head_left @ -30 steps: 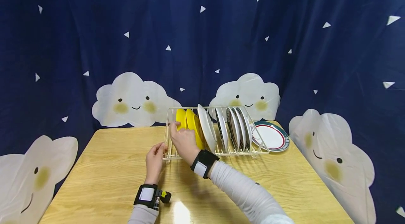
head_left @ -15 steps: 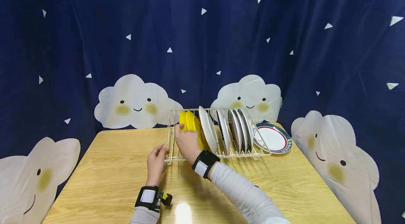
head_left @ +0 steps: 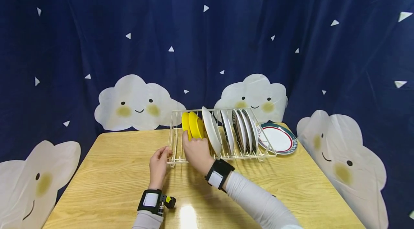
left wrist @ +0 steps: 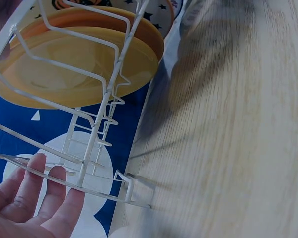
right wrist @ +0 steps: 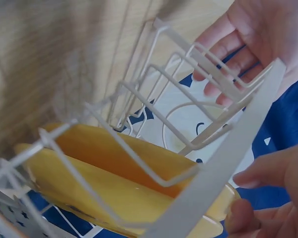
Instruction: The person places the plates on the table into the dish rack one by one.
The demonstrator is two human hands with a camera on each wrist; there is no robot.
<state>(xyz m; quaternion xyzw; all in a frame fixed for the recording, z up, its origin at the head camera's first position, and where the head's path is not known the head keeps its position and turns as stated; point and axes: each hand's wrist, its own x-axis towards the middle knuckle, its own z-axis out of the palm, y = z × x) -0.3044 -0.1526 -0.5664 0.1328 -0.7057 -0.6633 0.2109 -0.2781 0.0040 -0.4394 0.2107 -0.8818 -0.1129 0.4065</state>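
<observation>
A white wire dish rack [head_left: 174,161] stands at the table's back, holding a row of upright plates. Its left end is gripped by my left hand [head_left: 158,164]; in the left wrist view the fingers [left wrist: 31,186] curl behind the end wire. Two yellow plates [head_left: 185,121] lean side by side in the left part of the rack. My right hand [head_left: 199,155] reaches over the front, its thumb and finger about the rim of the leftmost yellow plate [right wrist: 139,148]. The right wrist view shows those fingertips [right wrist: 240,214] at the plate's edge. The hand hides the plates' lower part in the head view.
Right of the yellow plates stand a large white dish [head_left: 211,132] and several patterned white plates [head_left: 240,132]. One green-rimmed plate [head_left: 279,141] lies flat beyond the rack's right end. A dark blue curtain [head_left: 207,42] hangs behind the wooden table [head_left: 123,171].
My right hand has moved right and toward the table's front along the yellow plates. The left hand stays at the rack's end. The head view shifts slightly.
</observation>
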